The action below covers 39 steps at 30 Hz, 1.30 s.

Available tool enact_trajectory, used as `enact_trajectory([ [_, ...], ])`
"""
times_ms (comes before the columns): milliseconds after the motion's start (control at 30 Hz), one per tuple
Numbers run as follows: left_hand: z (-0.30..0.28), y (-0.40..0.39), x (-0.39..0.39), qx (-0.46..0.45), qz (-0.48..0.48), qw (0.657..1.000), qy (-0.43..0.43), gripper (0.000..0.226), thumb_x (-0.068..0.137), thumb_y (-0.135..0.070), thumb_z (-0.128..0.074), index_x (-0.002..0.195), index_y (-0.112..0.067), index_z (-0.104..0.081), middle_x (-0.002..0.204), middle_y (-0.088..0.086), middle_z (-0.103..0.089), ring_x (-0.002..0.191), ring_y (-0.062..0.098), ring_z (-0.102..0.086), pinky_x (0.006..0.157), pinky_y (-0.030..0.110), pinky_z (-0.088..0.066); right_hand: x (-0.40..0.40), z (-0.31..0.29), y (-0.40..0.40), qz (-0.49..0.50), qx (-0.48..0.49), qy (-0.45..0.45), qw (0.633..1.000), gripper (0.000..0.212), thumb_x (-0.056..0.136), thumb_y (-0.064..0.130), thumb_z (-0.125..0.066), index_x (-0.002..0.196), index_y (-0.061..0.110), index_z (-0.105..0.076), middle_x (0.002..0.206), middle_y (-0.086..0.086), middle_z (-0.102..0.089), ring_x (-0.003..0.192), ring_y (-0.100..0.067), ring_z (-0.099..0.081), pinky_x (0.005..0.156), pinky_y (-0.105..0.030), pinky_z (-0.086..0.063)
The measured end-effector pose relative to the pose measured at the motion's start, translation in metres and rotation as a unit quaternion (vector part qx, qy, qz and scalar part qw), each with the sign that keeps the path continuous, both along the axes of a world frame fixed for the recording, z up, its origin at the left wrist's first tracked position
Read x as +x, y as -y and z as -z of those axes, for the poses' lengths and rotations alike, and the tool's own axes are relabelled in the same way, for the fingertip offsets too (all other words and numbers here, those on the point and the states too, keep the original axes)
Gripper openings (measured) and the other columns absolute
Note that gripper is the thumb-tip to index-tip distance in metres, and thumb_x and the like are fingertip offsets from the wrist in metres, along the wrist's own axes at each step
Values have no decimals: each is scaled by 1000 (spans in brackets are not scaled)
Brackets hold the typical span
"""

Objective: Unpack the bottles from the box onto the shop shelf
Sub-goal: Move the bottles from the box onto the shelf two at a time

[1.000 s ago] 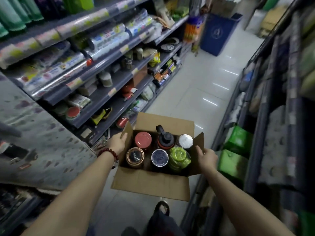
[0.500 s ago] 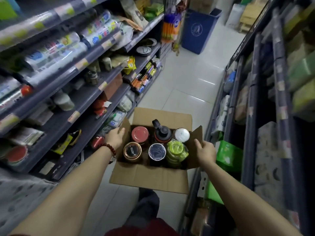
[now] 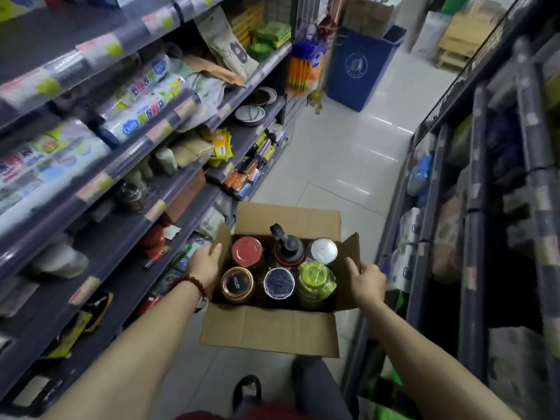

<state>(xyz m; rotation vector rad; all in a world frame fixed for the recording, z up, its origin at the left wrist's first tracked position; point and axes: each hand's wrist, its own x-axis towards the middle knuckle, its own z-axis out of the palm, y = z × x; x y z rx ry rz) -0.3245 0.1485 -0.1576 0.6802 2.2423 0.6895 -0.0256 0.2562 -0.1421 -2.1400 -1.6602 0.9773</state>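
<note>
Here both hands' fingers (image 3: 215,248) clamp the open brown box (image 3: 269,330) of six upright, differently capped bottles (image 3: 278,282).

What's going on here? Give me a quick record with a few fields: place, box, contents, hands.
place: shop aisle, stocked shelves on both sides
box: open cardboard box, carried over the floor
contents: six bottles upright in two rows, including a red-lidded one and a green one
left hand: grips the box's left side
right hand: grips the box's right flap
progress: none unpacked yet

Both hands (image 3: 205,264) gripping bottle-filled box (image 3: 269,331)
</note>
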Motion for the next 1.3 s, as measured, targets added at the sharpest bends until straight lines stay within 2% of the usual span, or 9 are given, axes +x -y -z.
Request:
enact_trajectory([
  [100,13,-41,-12,-3,-70,998,-3,41,99,-31,-39,120,-2,-59,121,23,-62,113,37,-56,92,38,-41,-27,7,-76,-60,-9,-2,998,38,95,41,-53,88,7,-68,82,-18,-69,82,-36,-64,68,-37,-50],
  [267,12,-57,-14,-7,-147,989,11,44,100,-32,-39,127,-1,-55,131,22,-56,122,37,-50,100,40,-37,-55,9,-128,-144,-19,-11,989,32,97,37,-52,82,11,-63,75,-10,-66,73,-27,-62,62,-33,-47],
  [367,17,-61,-17,-17,-226,974,7,45,99,-35,-38,125,-3,-57,129,22,-57,119,38,-53,99,41,-41,-95,-6,-178,-233,-18,0,972,35,97,34,-51,73,10,-56,63,-3,-55,62,-20,-52,51,-30,-35],
  [600,24,-27,-23,-25,-373,927,4,42,99,-36,-38,114,-7,-64,113,20,-66,106,38,-60,87,38,-46,-189,-6,-207,-397,12,37,917,45,97,33,-53,57,17,-40,55,2,-44,58,-24,-43,54,-31,-29],
  [800,25,22,-34,-71,-455,888,-17,41,100,-33,-37,113,-3,-62,114,24,-64,105,40,-59,80,37,-44,-256,16,-177,-498,6,35,867,37,96,39,-52,82,7,-66,74,-12,-62,80,-36,-63,63,-31,-39],
  [933,27,68,-30,-25,-516,856,-11,38,100,-31,-39,116,-6,-61,116,21,-64,105,39,-59,84,38,-46,-293,26,-144,-557,-5,11,830,36,96,35,-53,93,2,-67,88,-21,-69,89,-38,-64,65,-29,-37],
  [1067,24,103,-8,-14,-601,799,-9,38,99,-30,-40,122,-7,-60,120,21,-63,111,39,-57,91,38,-43,-328,29,-108,-637,-13,6,770,35,97,31,-53,93,-2,-66,90,-23,-68,88,-38,-64,64,-32,-39],
  [1167,23,121,17,20,-677,736,0,36,98,-29,-43,125,-11,-59,122,17,-63,113,36,-56,96,39,-43,-357,32,-81,-701,-21,6,713,36,97,32,-53,94,-2,-66,92,-24,-68,91,-40,-64,68,-35,-43],
  [1300,24,135,60,30,-768,640,-4,34,98,-25,-47,126,-10,-60,125,16,-63,115,35,-56,97,37,-40,-394,38,-39,-805,14,33,592,42,97,39,-49,99,0,-65,95,-23,-68,94,-40,-64,67,-35,-41],
])
